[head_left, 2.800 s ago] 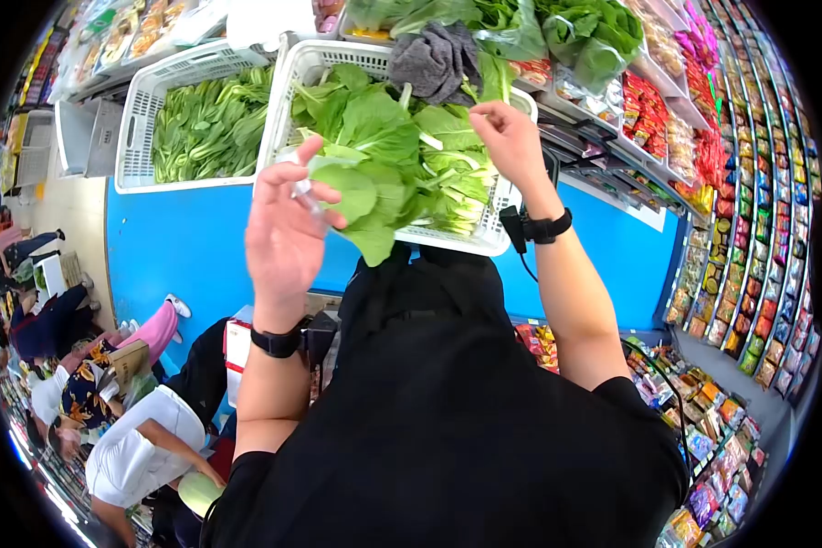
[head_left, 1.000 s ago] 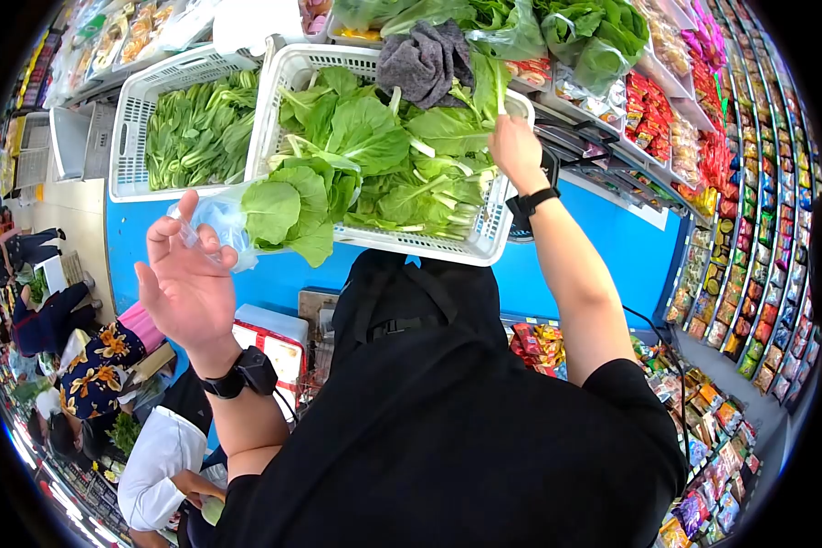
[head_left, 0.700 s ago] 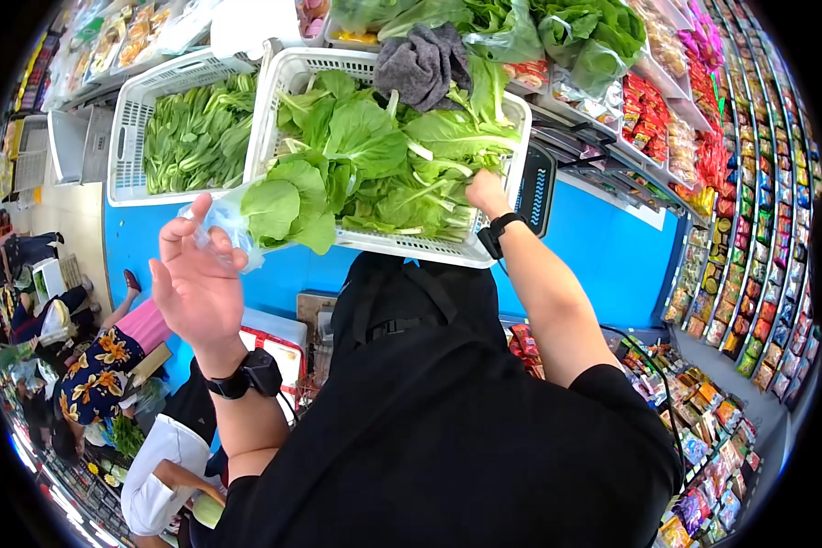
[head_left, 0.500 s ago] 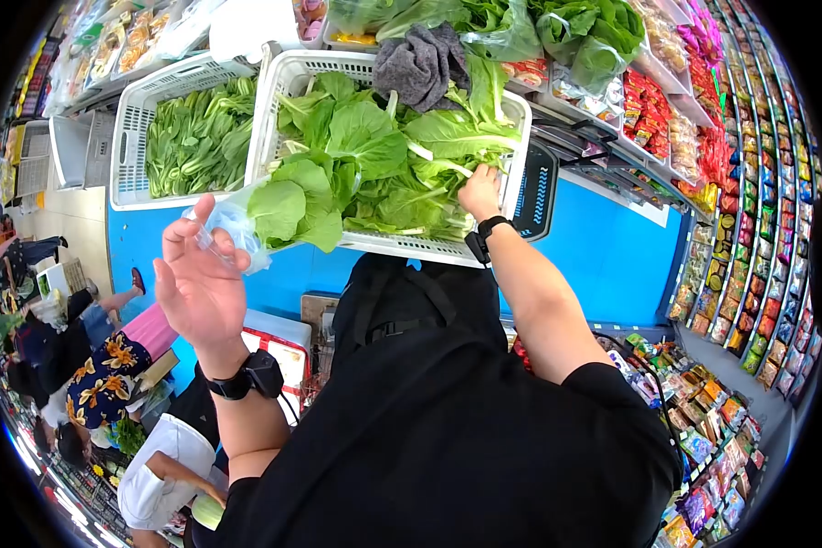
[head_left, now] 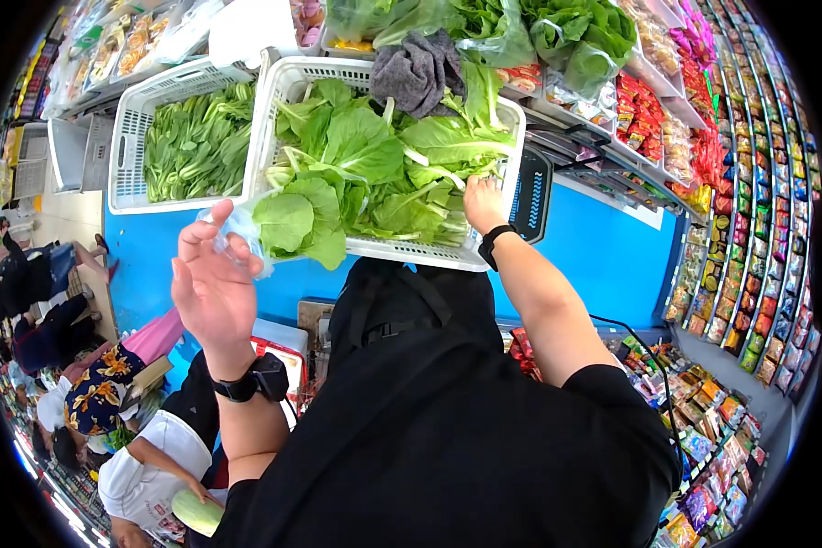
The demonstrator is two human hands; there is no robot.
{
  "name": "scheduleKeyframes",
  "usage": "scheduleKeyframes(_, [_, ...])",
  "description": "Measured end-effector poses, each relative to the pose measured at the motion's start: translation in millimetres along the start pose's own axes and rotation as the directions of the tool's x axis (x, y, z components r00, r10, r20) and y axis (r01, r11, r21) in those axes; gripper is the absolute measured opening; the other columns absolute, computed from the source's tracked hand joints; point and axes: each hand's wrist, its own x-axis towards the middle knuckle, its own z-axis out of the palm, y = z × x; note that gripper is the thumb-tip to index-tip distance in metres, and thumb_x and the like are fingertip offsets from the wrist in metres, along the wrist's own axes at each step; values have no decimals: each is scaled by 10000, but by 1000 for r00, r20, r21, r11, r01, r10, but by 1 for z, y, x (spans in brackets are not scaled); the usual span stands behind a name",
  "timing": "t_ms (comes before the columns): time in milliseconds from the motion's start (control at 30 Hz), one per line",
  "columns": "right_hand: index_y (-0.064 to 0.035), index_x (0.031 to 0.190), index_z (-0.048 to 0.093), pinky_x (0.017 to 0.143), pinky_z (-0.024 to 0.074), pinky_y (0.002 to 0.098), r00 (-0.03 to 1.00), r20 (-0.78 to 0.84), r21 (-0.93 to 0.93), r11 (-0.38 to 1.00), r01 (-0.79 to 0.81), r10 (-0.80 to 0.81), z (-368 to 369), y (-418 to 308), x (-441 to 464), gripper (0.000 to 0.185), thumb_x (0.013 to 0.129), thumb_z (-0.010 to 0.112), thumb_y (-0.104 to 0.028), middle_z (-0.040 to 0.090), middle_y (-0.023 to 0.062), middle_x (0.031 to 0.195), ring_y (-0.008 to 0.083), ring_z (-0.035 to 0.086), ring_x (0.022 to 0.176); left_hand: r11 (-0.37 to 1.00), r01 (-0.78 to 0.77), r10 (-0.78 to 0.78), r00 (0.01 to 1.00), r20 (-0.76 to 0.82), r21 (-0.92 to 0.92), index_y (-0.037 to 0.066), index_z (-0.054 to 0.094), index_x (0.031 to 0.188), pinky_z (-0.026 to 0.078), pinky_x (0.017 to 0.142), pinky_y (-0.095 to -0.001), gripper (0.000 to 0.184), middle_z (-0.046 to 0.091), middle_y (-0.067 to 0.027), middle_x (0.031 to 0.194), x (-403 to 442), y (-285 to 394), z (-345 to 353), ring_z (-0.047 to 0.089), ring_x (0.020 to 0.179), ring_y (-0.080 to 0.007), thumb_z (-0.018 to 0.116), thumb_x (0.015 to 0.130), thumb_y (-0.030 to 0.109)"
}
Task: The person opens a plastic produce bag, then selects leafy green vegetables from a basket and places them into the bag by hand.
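A white crate (head_left: 260, 137) holds loose leafy greens (head_left: 365, 142), with a grey cloth (head_left: 417, 73) on its far edge. My left hand (head_left: 217, 279) is at the crate's near left corner, palm up, its fingers curled around a clear plastic bag (head_left: 247, 233). Broad green leaves (head_left: 303, 219) stick out of that bag over the crate's edge. My right hand (head_left: 485, 203) is inside the crate at the right, fingers closed on the pale stem of a green; the fingertips are partly hidden.
To the left stands another white crate (head_left: 130, 151) of greens (head_left: 199, 142). Bagged greens (head_left: 580, 41) lie behind. A dark scale-like device (head_left: 532, 196) sits right of the crate. People are at the lower left, one in a white shirt (head_left: 146, 475). Packaged snacks (head_left: 644, 119) line the right.
My left hand has gone left and down, drawing the bag with it. My right hand reached to the crate's right side, then moved down onto a stem. The people at the left have shifted.
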Motion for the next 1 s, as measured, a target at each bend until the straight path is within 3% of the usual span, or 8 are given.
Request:
scheduleKeyframes(133, [-45, 1163, 570, 859, 587, 533, 991, 119, 80, 994, -69, 59, -30, 1, 6, 209, 994, 560, -168, 757, 215, 1044, 396, 735, 1041, 1000, 11, -11, 1000, -11, 12, 67, 590, 1303, 560, 748, -343, 542, 521, -209, 1519, -2, -2, 1, 659, 984, -198, 530, 1070, 553])
scheduleKeyframes(200, [-43, 1194, 571, 858, 574, 568, 975, 215, 286, 951, -116, 54, -93, -5, -3, 266, 983, 598, -202, 743, 277, 1016, 460, 726, 1007, 1000, 2, -2, 1000, -16, 9, 72, 591, 1300, 555, 742, -340, 539, 523, -206, 1516, -3, -4, 1, 656, 976, -195, 530, 1069, 555])
scheduleKeyframes(333, [-8, 1133, 656, 836, 557, 548, 1000, -22, 545, 838, 28, -18, -154, 10, -22, 324, 952, 685, -276, 738, 264, 987, 450, 716, 972, 999, 30, -30, 1000, -5, -14, 76, 590, 1286, 541, 726, -341, 528, 523, -200, 1513, -5, -8, 3, 648, 949, -190, 537, 1064, 552])
scheduleKeyframes(467, [-13, 1053, 711, 576, 450, 339, 970, -229, 671, 735, 94, 84, -202, 14, -40, 280, 895, 802, -226, 564, 62, 649, 158, 516, 579, 998, 52, -51, 998, 34, -33, 80, 580, 1286, 529, 709, -341, 522, 520, -193, 1517, -2, -14, 10, 650, 941, -188, 552, 1052, 545])
scheduleKeyframes(633, [-14, 1058, 721, 576, 431, 265, 916, -365, 738, 653, 173, 169, -251, 24, -63, 237, 891, 821, -150, 563, -8, 698, 77, 480, 620, 995, 86, -84, 995, 46, -52, 79, 570, 1287, 525, 728, -340, 510, 528, -185, 1509, 2, -20, 19, 642, 938, -185, 561, 1052, 532])
scheduleKeyframes(700, [-5, 1093, 723, 620, 467, 226, 863, -458, 836, 433, 336, 214, -259, 21, -72, 201, 912, 787, -65, 638, -20, 820, 57, 531, 684, 995, 87, -83, 994, 72, -58, 78, 576, 1274, 520, 749, -335, 493, 537, -180, 1502, 3, -22, 23, 628, 936, -181, 557, 1062, 523])
scheduleKeyframes(867, [57, 1269, 626, 819, 616, 302, 767, -558, 830, 228, 510, 318, -277, 2, -103, 306, 968, 672, 20, 705, 128, 1168, 161, 710, 1004, 997, 80, -81, 991, 106, 14, 61, 566, 1258, 526, 730, -329, 467, 556, -182, 1470, 4, -33, 28, 627, 890, -184, 573, 1047, 477])
scheduleKeyframes(1000, [20, 1335, 560, 886, 633, 359, 679, -597, 747, -12, 664, 427, -275, -34, -110, 342, 1002, 635, -9, 645, 131, 1228, 226, 692, 1103, 991, 126, -130, 982, 137, 35, 45, 576, 1224, 534, 757, -303, 403, 582, -194, 1413, 2, -37, 38, 664, 909, -152, 599, 1059, 411])
